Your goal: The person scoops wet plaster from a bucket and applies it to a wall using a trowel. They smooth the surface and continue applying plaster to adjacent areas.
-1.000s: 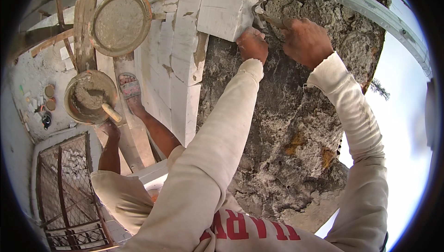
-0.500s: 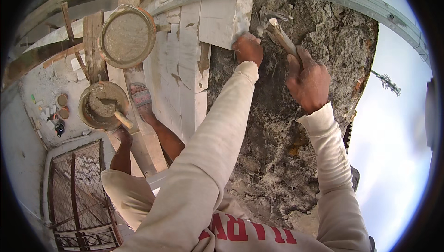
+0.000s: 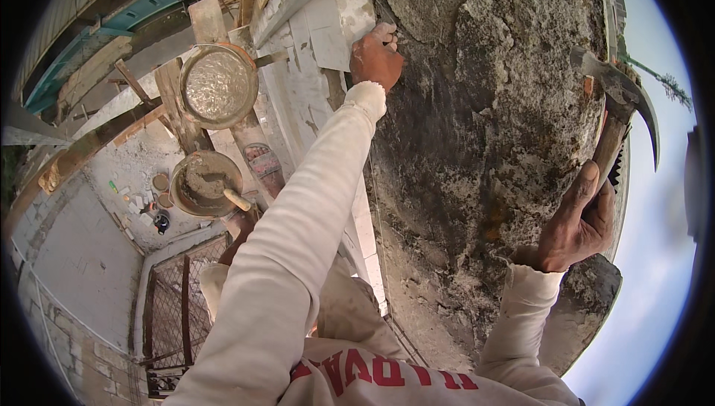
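My right hand [image 3: 573, 229] grips the wooden handle of a hammer [image 3: 612, 134], its metal head raised at the far right, with a long curved, pointed end. Apart from it, my left hand [image 3: 377, 57] is closed at the edge of the white block wall [image 3: 328, 47], beside the rough grey masonry surface [image 3: 484, 123]. What its fingers hold, if anything, is too small or hidden to make out. A thin string [image 3: 375, 205] runs down along the wall edge below my left hand.
Two round buckets, one with wet grey mix [image 3: 218, 87] and one with mortar [image 3: 199, 176] and a wooden-handled trowel [image 3: 237, 199], stand on planks at the left. My sandalled foot [image 3: 262, 160] is beside them. Far below lies a littered floor [image 3: 123, 160] and a metal grille [image 3: 182, 302].
My right hand has swung the hammer away from my left hand, out to the right. The view has shifted; my left hand stays closed near the block edge.
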Demonstrator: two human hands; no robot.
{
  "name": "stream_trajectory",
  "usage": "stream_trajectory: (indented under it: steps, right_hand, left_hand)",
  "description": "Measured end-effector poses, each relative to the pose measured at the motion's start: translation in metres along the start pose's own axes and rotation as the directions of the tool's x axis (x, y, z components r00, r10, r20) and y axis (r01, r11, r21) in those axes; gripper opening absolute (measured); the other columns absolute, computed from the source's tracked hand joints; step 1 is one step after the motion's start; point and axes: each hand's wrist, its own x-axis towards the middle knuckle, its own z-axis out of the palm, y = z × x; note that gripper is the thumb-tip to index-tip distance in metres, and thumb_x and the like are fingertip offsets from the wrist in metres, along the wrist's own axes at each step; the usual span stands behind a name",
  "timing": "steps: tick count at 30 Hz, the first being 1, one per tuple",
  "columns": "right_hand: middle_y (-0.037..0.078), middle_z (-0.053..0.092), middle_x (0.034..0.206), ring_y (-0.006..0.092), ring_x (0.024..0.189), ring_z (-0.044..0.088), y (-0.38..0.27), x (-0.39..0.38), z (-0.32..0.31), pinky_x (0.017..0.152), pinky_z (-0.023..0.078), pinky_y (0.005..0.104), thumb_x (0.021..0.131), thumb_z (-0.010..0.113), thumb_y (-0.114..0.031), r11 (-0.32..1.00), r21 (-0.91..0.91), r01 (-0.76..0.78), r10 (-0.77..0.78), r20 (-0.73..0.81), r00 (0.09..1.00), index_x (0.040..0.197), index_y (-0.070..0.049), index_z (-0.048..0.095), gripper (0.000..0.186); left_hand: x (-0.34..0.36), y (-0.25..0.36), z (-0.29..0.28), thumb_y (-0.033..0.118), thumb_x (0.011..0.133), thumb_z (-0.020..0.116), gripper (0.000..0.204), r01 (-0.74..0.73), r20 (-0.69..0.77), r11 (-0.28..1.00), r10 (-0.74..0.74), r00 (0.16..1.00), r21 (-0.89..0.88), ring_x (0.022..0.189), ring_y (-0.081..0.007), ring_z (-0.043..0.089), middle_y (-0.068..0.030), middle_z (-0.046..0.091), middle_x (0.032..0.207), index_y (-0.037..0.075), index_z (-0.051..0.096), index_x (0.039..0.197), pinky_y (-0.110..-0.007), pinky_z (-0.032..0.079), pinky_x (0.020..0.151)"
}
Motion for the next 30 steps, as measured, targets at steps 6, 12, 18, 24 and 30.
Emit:
stream_trajectory:
  steps: [6, 12, 18, 24, 30]
  right_hand:
    - [0.004, 0.073, 0.090, 0.0094, 0.083, 0.062, 0.015, 0.035, 0.009, 0.078, 0.049, 0.0250, 0.102, 0.072, -0.035, 0.997, -0.030, -0.069, 0.059, -0.244, 0.968, 0.112, 0.001, 0.075, 0.038]
    - [0.002, 0.066, 0.083, 0.0083, 0.076, 0.057, 0.034, 0.053, 0.013, 0.071, 0.043, 0.0229, 0.101, 0.071, -0.046, 0.985, 0.118, -0.128, 0.156, -0.269, 0.951, 0.104, 0.001, 0.075, 0.048]
    - [-0.004, 0.051, 0.070, 0.0046, 0.064, 0.044, 0.037, 0.058, -0.003, 0.061, 0.030, 0.0237, 0.102, 0.072, -0.040, 0.942, 0.139, -0.307, 0.329, -0.186, 0.926, 0.088, -0.004, 0.071, 0.038]
    - [-0.004, 0.055, 0.069, 0.0037, 0.062, 0.045, 0.034, 0.061, -0.002, 0.059, 0.031, 0.0241, 0.100, 0.074, -0.040, 0.905, 0.232, -0.357, 0.401, -0.183, 0.898, 0.099, -0.001, 0.075, 0.039]
    - [-0.006, 0.052, 0.068, 0.0033, 0.063, 0.042, 0.035, 0.066, -0.002, 0.057, 0.031, 0.0223, 0.101, 0.073, -0.041, 0.905, 0.184, -0.384, 0.411, -0.141, 0.901, 0.102, 0.000, 0.076, 0.042]
  left_hand:
    - [0.025, 0.009, -0.011, 0.012, 0.094, 0.066, 0.055, -0.123, -0.133, 0.948, 0.168, 0.977, 0.293, 0.121, -0.0368, 0.064, -0.0199, 0.063, 0.135, 0.002, 0.057, 0.147, -0.045, 0.052, 0.103]
    - [0.053, 0.019, -0.008, 0.019, 0.094, 0.069, 0.069, -0.191, -0.045, 0.787, 0.267, 0.963, 0.586, 0.127, -0.0406, 0.058, -0.0207, 0.050, 0.142, -0.001, 0.045, 0.155, -0.048, 0.050, 0.104]
    - [0.052, 0.038, -0.005, 0.029, 0.095, 0.072, 0.070, -0.073, 0.018, 0.680, 0.088, 0.996, 0.729, 0.121, -0.0374, 0.062, -0.0175, 0.051, 0.128, -0.001, 0.047, 0.152, -0.047, 0.052, 0.098]
    - [0.061, 0.043, -0.003, 0.038, 0.096, 0.070, 0.077, -0.015, 0.045, 0.581, -0.038, 0.998, 0.814, 0.123, -0.0314, 0.062, -0.0172, 0.053, 0.131, 0.009, 0.037, 0.159, -0.046, 0.051, 0.102]
    - [0.041, 0.001, -0.023, 0.027, 0.098, 0.066, 0.055, -0.239, 0.120, 0.696, 0.216, 0.969, 0.677, 0.112, -0.0414, 0.067, -0.0209, 0.063, 0.128, 0.005, 0.056, 0.147, -0.047, 0.052, 0.101]
